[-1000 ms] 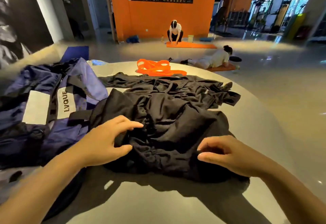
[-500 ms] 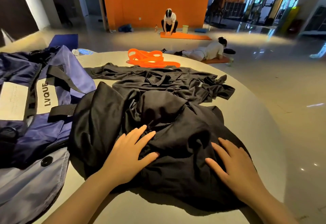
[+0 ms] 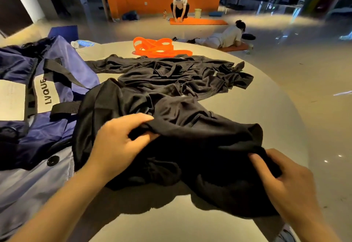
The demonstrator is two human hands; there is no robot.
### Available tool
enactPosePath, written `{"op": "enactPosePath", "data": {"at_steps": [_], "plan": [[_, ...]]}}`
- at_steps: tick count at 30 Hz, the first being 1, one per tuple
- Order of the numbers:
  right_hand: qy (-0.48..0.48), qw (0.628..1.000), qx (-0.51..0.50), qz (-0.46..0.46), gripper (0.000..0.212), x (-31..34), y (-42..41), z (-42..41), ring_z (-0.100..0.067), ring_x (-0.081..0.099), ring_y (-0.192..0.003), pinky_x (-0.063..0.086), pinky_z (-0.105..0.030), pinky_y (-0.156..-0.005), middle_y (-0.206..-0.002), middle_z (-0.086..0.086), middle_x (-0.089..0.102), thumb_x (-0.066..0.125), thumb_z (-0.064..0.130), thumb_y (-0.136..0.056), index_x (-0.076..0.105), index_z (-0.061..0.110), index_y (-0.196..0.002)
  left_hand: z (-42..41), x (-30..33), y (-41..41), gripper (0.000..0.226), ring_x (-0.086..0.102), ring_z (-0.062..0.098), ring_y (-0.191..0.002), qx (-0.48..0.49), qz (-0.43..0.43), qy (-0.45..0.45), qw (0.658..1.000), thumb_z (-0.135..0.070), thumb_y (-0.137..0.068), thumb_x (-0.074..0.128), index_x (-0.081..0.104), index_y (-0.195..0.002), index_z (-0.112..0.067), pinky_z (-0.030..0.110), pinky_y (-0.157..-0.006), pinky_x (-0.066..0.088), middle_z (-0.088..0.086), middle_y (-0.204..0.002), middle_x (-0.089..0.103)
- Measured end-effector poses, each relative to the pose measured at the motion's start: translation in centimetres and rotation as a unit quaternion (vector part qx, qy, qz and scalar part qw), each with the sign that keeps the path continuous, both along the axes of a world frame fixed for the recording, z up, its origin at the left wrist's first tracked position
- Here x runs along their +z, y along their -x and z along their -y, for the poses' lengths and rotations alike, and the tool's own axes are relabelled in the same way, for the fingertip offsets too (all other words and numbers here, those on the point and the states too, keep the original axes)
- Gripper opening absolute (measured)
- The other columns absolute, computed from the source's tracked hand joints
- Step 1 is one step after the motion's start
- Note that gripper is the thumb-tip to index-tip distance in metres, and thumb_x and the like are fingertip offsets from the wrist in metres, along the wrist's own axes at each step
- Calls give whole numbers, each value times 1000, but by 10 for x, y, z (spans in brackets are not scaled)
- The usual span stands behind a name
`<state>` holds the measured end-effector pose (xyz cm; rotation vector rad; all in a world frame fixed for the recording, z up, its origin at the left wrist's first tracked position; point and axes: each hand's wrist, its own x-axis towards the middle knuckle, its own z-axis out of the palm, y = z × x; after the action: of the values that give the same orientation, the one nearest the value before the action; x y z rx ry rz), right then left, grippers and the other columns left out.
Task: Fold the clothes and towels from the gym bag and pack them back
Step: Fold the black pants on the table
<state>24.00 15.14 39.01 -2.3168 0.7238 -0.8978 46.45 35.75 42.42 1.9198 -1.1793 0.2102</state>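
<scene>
**Hands Change from Flat Press to Grip on Garment**

Whereas both hands lay flat on the cloth half a second ago, each now grips a fold of the black garment [image 3: 190,137]. The left hand [image 3: 122,142], at 7 o'clock of the garment, pinches a raised ridge of fabric between thumb and curled fingers. The right hand [image 3: 285,180], at 5 o'clock, has its fingers curled round a bunched edge, knuckles up. The garment lies crumpled on the round grey table [image 3: 276,99], its left edge overlapping the purple gym bag [image 3: 57,89] at 9 o'clock. A second black garment [image 3: 171,72] lies spread at 12 o'clock, with orange bands [image 3: 156,47] beyond it.
</scene>
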Motion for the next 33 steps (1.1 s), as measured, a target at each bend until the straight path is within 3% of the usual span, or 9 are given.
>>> {"op": "enactPosePath", "data": {"at_steps": [3,7,11,14,18,21,23,27,33], "plan": [[20,999,-22,31,28,21,-1,-5,-7,50,-57,30,-12,-47,-65,16,56,55,39,-84,47,33,-58,10,54,-7,23,62,-2,-84,-42,-16,-33,998,-56,-76,55,67,-86,-39,15,-71,46,-23,-89,66],[25,998,-59,20,43,30,-5,10,-14,48,-55,33,-21,-51,-57,5,52,50,57,-85,50,22,-60,51,67,-48,29,60,2,-83,-44,-79,-107,990,-66,-72,55,66,-80,-41,27,-79,45,-19,-83,66],[-16,991,-66,-117,39,22,-9,30,-12,54,-80,41,-29,-67,-88,13,59,41,64,-80,57,33,-98,87,6,-73,40,57,19,-106,84,-17,-290,953,-55,-91,50,59,-120,-29,35,-89,46,-2,-117,62],[-36,988,-60,-136,45,7,-1,38,-8,53,-94,38,-26,-73,-102,18,55,42,62,-79,56,35,-112,80,-6,-60,41,53,21,-115,121,-28,-232,965,-47,-94,47,54,-130,-27,39,-96,44,-1,-126,57],[-32,986,-43,-156,52,-12,-1,37,-9,50,-106,40,-30,-87,-113,18,52,43,61,-80,52,32,-123,70,1,-16,49,43,18,-129,99,104,-91,985,-51,-92,36,55,-130,-27,45,-107,35,-4,-134,52],[-15,987,-60,-147,49,-21,-10,27,-15,54,-110,43,-38,-94,-120,11,57,47,57,-87,53,27,-126,84,-21,4,64,12,12,-146,54,114,-202,971,-63,-89,15,32,-146,-39,46,-117,6,-9,-156,24],[-25,988,-70,-136,51,-24,-12,23,-15,53,-112,43,-40,-98,-125,9,56,49,57,-87,51,27,-128,94,-47,-14,74,0,13,-148,61,98,-272,955,-69,-83,2,21,-149,-41,47,-117,0,-8,-160,10],[-117,986,-91,-82,53,-24,-6,19,-3,46,-102,38,-25,-86,-120,15,51,46,53,-80,49,31,-127,107,-67,-55,76,3,17,-148,50,95,-279,954,-70,-82,4,25,-149,-39,47,-117,4,-7,-160,14],[-96,990,-89,-49,32,-28,0,14,7,49,-96,37,-15,-79,-106,30,49,59,39,-86,51,37,-117,109,-65,-66,71,13,13,-147,5,101,-267,958,-68,-86,13,27,-148,-37,41,-118,6,-10,-155,28]]}}
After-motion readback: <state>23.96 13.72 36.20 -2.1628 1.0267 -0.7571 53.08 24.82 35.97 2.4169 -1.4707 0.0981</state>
